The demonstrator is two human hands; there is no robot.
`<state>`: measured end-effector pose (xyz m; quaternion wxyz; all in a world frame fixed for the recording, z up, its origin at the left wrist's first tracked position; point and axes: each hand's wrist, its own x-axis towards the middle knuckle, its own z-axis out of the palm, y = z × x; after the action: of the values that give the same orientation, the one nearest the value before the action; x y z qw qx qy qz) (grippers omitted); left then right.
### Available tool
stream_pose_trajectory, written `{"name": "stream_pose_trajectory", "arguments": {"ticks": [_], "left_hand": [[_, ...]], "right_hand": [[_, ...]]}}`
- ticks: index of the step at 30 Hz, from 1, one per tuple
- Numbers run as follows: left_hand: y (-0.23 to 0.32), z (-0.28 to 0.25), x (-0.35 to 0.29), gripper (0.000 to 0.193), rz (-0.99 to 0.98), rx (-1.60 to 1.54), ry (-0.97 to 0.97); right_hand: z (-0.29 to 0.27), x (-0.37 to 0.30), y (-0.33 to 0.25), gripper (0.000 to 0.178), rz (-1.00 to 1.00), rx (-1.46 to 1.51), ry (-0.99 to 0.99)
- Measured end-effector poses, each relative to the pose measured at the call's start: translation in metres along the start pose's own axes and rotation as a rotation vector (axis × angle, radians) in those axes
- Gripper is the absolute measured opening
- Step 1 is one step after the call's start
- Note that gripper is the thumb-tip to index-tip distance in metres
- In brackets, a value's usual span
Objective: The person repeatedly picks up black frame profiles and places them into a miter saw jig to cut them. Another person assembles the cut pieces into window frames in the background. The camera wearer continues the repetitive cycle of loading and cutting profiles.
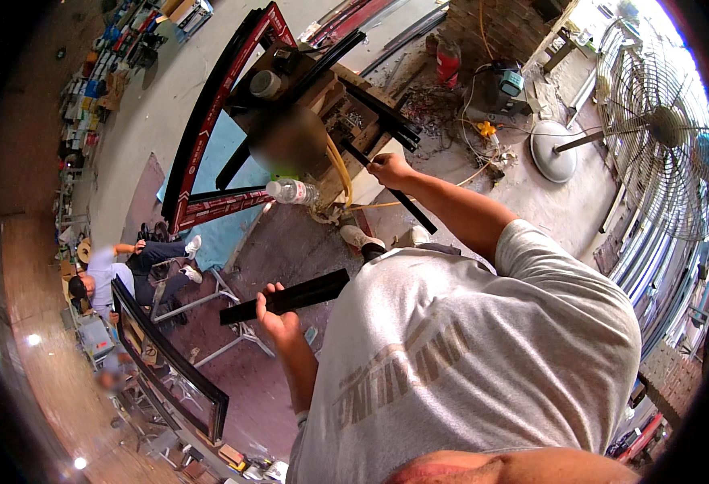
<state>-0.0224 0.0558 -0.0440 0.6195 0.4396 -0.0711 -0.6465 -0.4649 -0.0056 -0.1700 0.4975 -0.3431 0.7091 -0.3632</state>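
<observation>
My left hand (pixel 278 319) is closed around a wide black profile bar (pixel 314 294), which lies nearly level across the front of me. In my right hand (pixel 390 171) is a thinner black strip (pixel 419 214), gripped near its middle and slanting from the bench down toward my body. The two pieces are apart. Ahead of me stands a cluttered wooden bench (pixel 353 121) with several black profile pieces (pixel 378 111) on it. A clear plastic bottle (pixel 291 192) lies at its near side, beside a yellow hose (pixel 340 171). A large frame (pixel 227 74) with red film leans at the bench's left.
To the right stands a big pedestal fan (pixel 665 129) on a round base (pixel 554 152). Cords (pixel 469 105) and debris lie on the floor by a red bottle (pixel 448 64). At left a person (pixel 120 270) sits near a black frame (pixel 169 363) and metal stands (pixel 229 302).
</observation>
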Motion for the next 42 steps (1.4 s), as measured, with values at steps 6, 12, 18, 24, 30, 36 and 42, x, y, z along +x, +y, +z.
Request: {"name": "stream_pose_trajectory", "arguments": {"ticks": [6,12,18,24,30,36,42], "left_hand": [[0.001,-0.006,0.003,0.015,-0.036,-0.008,-0.015],[0.001,-0.007,0.006,0.015,-0.009,0.019,-0.005],[0.003,0.0,0.003,0.014,0.0,0.015,-0.02],[0.006,0.012,0.003,0.014,-0.017,0.029,-0.032],[0.004,-0.001,0.012,0.014,0.005,-0.001,-0.002],[-0.002,0.01,0.007,0.013,-0.011,0.014,0.057],[-0.006,0.009,0.019,0.014,-0.051,0.035,0.006]], "right_hand": [[-0.001,0.008,0.006,0.039,0.016,-0.003,-0.082],[-0.003,0.009,0.012,0.038,-0.073,-0.008,-0.069],[-0.007,-0.004,0.0,0.039,-0.09,0.002,-0.088],[-0.01,-0.011,0.0,0.037,-0.129,-0.003,-0.071],[-0.037,-0.067,0.029,0.029,-0.193,-0.379,-0.073],[-0.082,-0.095,0.113,0.032,0.272,0.116,-0.177],[-0.099,-0.116,0.133,0.027,0.558,0.442,-0.104]]}}
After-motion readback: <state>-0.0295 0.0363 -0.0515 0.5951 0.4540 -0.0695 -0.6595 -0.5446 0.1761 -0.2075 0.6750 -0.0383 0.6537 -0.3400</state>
